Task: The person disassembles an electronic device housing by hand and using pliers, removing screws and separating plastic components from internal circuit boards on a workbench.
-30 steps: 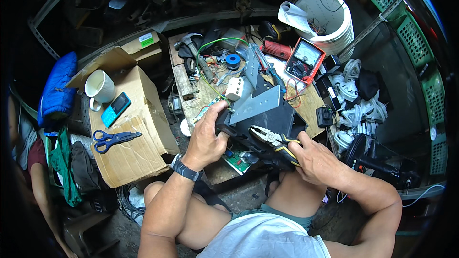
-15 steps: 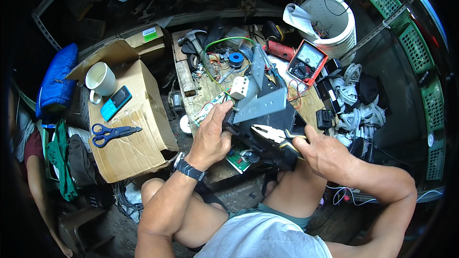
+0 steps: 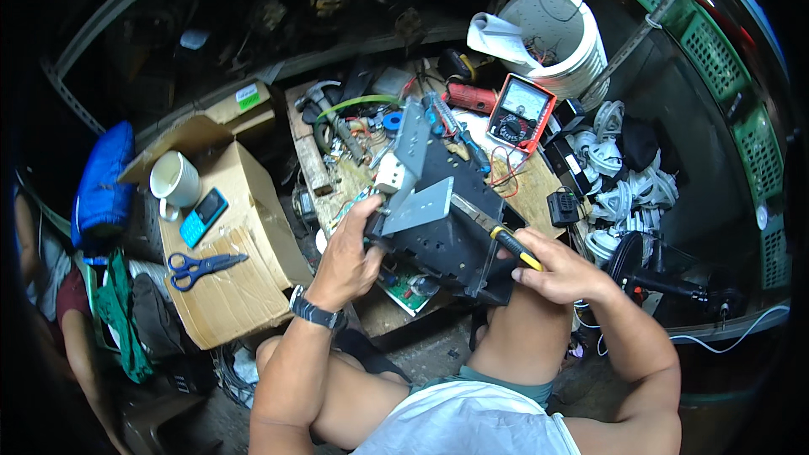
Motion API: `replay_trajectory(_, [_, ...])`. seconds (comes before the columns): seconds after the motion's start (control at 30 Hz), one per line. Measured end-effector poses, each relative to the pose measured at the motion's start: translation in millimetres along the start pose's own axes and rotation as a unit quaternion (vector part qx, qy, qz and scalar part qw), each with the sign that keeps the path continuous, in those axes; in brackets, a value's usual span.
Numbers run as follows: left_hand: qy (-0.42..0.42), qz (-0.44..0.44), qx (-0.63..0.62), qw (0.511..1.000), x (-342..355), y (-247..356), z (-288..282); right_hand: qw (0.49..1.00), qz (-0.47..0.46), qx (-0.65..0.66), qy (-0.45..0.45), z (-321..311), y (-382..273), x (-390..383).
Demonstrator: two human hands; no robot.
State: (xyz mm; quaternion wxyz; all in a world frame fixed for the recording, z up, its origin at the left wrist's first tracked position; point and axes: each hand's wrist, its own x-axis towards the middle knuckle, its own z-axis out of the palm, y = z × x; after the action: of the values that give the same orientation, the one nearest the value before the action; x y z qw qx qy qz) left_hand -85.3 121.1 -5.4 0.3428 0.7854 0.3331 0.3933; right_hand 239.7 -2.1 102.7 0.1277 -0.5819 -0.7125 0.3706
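My left hand (image 3: pixel 345 257) grips the near left end of a black metal housing (image 3: pixel 434 257). Two grey metal plates are attached on top, one raised (image 3: pixel 411 139) and one nearer (image 3: pixel 421 206), with a white terminal block (image 3: pixel 390 170) between them. My right hand (image 3: pixel 556 270) is closed round pliers (image 3: pixel 518 248) with yellow-and-black handles; their jaws are at the right edge of the nearer plate, their exact grip too small to make out. A green circuit board (image 3: pixel 409 295) lies under the housing, on the wooden workbench (image 3: pixel 539 181).
A cardboard box (image 3: pixel 253 261) at left bears a mug, phone and scissors. The bench holds a red multimeter (image 3: pixel 521 112), hammer (image 3: pixel 324 105) and screwdrivers. A white bucket (image 3: pixel 565 34) and lamp fittings (image 3: pixel 615 156) are at right. Another person's arm (image 3: pixel 84 371) shows at far left.
The pliers have swung from pointing left to pointing up-left, their jaws now up at the nearer plate's right edge. The housing and my left hand have shifted slightly left and down in view.
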Motion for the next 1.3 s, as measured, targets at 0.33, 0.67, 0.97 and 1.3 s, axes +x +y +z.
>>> replay_trajectory(0.33, [0.027, -0.065, -0.124, 0.990, -13.6, -28.3, 19.1, 0.957, 0.017, -0.240, 0.160, -21.6, 43.4, 19.7])
replay_trajectory(0.67, [0.048, -0.007, -0.091, 0.995, -16.5, -34.2, 24.4, 0.935, -0.008, -0.308, 0.178, -16.7, 45.8, 35.8])
replay_trajectory(0.97, [0.066, 0.051, 0.006, 0.997, -8.7, -30.9, 19.1, 0.950, 0.009, -0.268, 0.158, -21.4, 39.6, 40.3])
replay_trajectory(1.3, [0.097, -0.229, -0.485, 0.838, 5.7, -9.9, 40.4, 0.973, -0.028, 0.029, 0.226, -14.5, 61.2, 137.8])
